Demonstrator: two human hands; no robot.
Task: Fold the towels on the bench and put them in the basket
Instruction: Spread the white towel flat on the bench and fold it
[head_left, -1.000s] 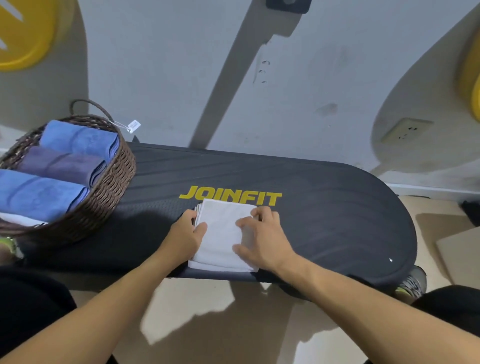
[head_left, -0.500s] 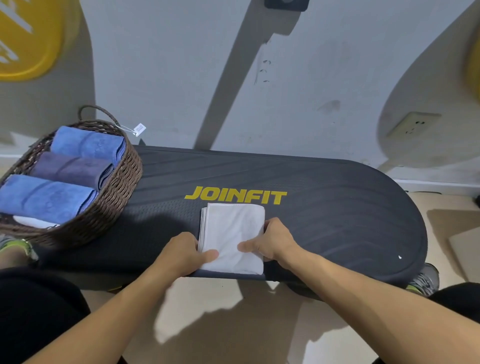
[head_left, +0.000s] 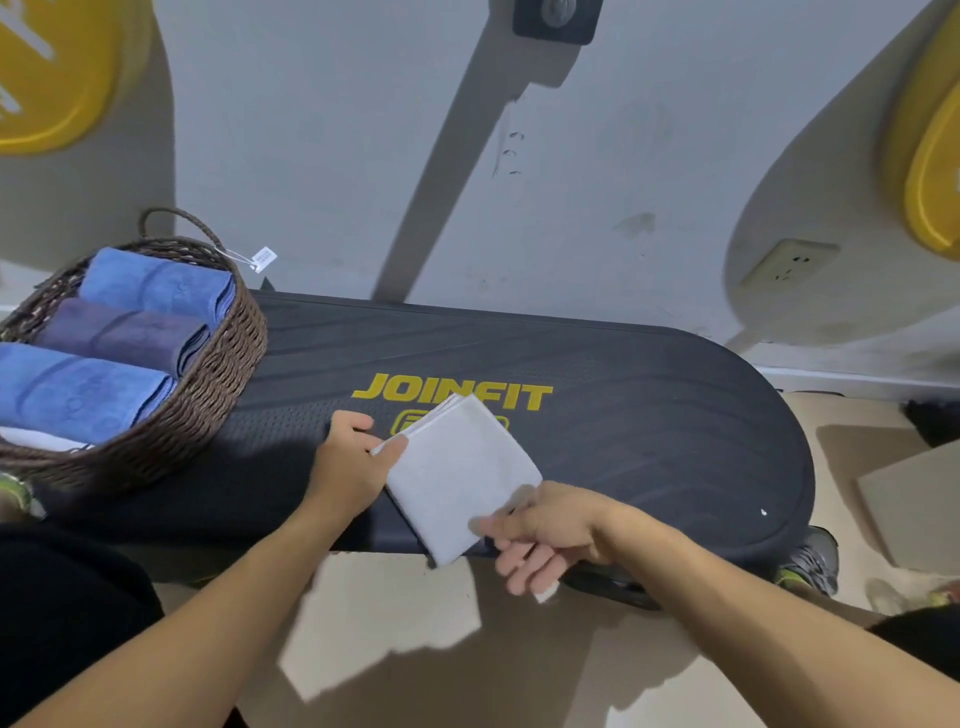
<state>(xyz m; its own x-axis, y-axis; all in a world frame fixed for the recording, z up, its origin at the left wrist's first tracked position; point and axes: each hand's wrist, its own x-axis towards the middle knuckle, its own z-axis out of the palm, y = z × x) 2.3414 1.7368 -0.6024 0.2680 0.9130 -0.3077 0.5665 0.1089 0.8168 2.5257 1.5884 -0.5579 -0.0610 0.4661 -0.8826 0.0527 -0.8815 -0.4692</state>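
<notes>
1. At the near edge of the tabletop (head_left: 649, 415), the right hand (head_left: 550, 535) pinches the nearest corner of the folded white towel (head_left: 462, 473), thumb on top and fingers curled underneath, past the edge. That under-and-over grip looks meant to keep the layers together as the towel comes up.
2. The white towel is a compact square of several layers, turned diagonally, its near corner hanging just over the near edge and its far corner covering part of the yellow lettering (head_left: 452, 392). The folding looks finished, so the step in hand is probably the carry to the basket.
3. The left hand (head_left: 353, 462) grips the towel's left corner, thumb across the top, steadying that side so the stack does not splay.
4. Farther off, at the tabletop's left end, the woven basket (head_left: 208, 400) stands with two blue towels (head_left: 156, 283) and a purple towel (head_left: 119, 332) laid side by side; a strip of white shows at its near side. Little free room is visible there.
</notes>
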